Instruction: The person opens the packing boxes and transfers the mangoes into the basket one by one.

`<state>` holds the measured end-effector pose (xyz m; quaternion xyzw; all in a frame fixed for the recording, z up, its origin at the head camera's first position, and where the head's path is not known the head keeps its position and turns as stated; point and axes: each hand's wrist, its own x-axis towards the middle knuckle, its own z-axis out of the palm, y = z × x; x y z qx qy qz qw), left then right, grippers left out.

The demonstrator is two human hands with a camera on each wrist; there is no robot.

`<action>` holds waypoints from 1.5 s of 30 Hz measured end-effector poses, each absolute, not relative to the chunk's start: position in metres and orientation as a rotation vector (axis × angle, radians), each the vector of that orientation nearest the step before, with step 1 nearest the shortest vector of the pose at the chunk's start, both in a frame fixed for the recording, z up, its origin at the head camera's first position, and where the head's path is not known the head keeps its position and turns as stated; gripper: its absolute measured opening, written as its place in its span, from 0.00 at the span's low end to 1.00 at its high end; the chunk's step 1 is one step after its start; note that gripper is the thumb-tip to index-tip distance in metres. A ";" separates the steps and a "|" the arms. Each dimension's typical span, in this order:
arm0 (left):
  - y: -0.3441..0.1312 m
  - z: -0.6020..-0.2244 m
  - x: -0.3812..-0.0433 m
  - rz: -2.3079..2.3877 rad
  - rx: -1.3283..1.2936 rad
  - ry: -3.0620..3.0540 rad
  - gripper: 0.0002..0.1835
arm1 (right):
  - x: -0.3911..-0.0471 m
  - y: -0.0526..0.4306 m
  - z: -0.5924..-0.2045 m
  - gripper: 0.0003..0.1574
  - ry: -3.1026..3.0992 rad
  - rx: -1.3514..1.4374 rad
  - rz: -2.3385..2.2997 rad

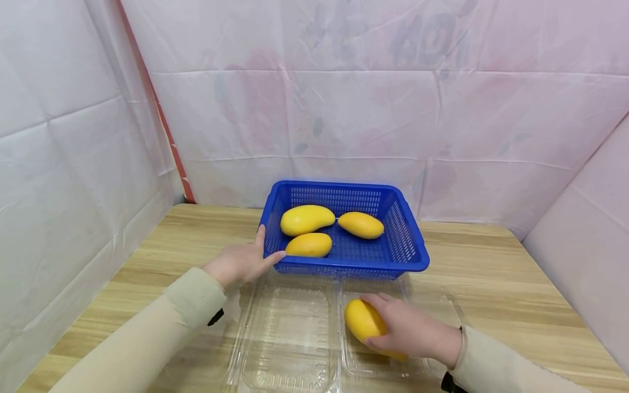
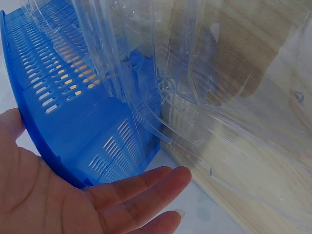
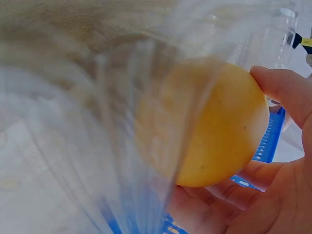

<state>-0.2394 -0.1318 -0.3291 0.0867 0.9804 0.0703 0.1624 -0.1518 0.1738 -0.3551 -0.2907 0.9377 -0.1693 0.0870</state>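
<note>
My right hand (image 1: 410, 327) grips a yellow mango (image 1: 363, 320) with thumb and fingers around its sides, low over a clear plastic container (image 1: 351, 360). In the right wrist view the same mango (image 3: 229, 126) shows partly through clear plastic. At the front left corner of a blue basket (image 1: 344, 262), my left hand (image 1: 242, 265) touches the rim with its fingers extended. The left wrist view shows the palm beside the basket wall (image 2: 83, 141). Inside the basket lie three mangoes: one at the back left (image 1: 306, 219), one at the right (image 1: 362, 225), one in front (image 1: 309, 245).
Another clear plastic container (image 1: 290, 333) lies left of the one under the mango, its clear lid spread out over the wooden table (image 1: 496, 284). Pale printed sheeting (image 1: 354, 120) hangs behind the basket and along both sides.
</note>
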 end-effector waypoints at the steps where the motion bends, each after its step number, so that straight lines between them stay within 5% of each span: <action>1: -0.132 -0.329 -0.239 0.202 0.245 2.797 0.50 | -0.152 0.174 -0.354 0.42 2.793 -0.863 -0.510; 45: -0.133 -0.327 -0.237 0.224 0.267 2.810 0.51 | -0.167 0.174 -0.276 0.42 2.966 -1.003 -0.326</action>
